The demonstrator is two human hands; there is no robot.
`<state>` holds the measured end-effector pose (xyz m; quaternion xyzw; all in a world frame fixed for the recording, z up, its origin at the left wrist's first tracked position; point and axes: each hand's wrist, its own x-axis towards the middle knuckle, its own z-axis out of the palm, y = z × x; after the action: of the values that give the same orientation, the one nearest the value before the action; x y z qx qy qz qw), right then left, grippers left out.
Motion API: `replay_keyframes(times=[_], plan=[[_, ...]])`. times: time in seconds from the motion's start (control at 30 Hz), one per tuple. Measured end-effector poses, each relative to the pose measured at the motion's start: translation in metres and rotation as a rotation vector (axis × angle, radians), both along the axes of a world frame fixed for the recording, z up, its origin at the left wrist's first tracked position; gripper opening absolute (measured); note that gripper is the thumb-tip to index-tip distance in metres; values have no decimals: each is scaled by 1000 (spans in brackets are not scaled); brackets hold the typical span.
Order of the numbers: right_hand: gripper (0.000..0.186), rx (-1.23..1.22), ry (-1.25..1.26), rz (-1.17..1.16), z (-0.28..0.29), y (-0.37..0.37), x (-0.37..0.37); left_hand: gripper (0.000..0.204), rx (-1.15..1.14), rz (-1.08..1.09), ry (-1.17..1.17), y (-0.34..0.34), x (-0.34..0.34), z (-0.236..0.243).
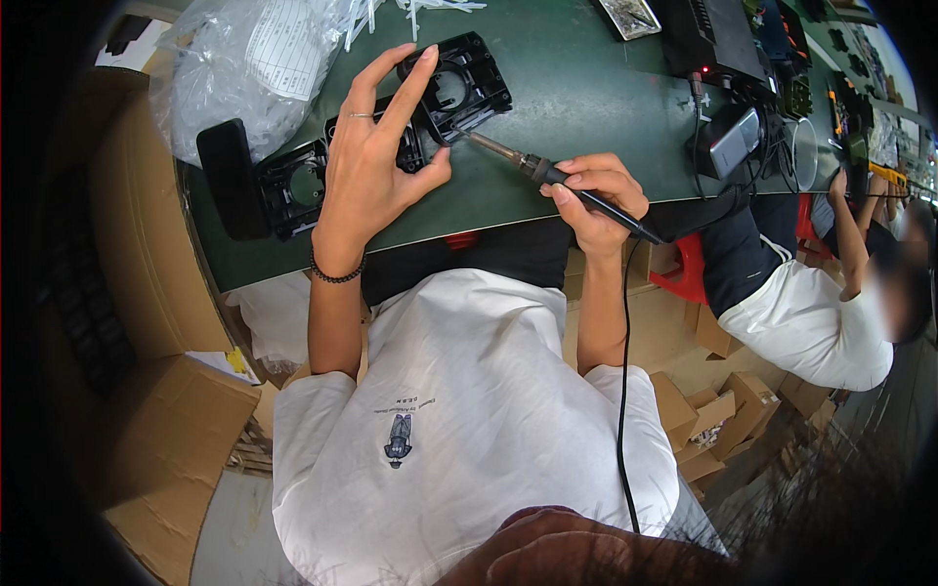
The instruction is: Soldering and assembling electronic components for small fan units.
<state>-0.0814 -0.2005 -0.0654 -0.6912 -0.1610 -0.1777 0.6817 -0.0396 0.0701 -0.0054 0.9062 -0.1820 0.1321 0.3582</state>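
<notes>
A soldering iron is gripped in my right hand, held like a pen. Its metal tip points left and reaches the lower edge of a black plastic housing with a round opening. My left hand steadies that housing, its fingertips on the upper left side and its thumb at the lower edge. Beneath and beside the left hand lie more black housings, partly hidden by it. Whether the iron's tip touches the plastic I cannot tell.
A black phone-like slab lies at the table's left edge, beside a clear plastic bag. White strips lie at the back. A black powered box and cables stand right. The iron's cord hangs down. A co-worker sits right.
</notes>
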Motion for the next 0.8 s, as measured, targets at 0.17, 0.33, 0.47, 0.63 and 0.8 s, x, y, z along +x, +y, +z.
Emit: replay_keyframes(times=[0.17, 0.33, 0.47, 0.63, 0.8], plan=[[21, -15, -13, 10, 0, -2, 1, 92, -7, -1, -32, -1, 1, -2], [19, 327, -22, -72, -5, 0, -1, 91, -17, -17, -52, -4, 5, 5], [19, 461, -32, -283, -5, 10, 1, 85, -92, -6, -165, -12, 49, 30], [17, 487, -15, -362, -4, 12, 3, 106, -86, -37, -179, -41, 181, 67], [19, 449, -20, -380, -6, 14, 3, 101, -49, -151, -85, 0, 73, 67]])
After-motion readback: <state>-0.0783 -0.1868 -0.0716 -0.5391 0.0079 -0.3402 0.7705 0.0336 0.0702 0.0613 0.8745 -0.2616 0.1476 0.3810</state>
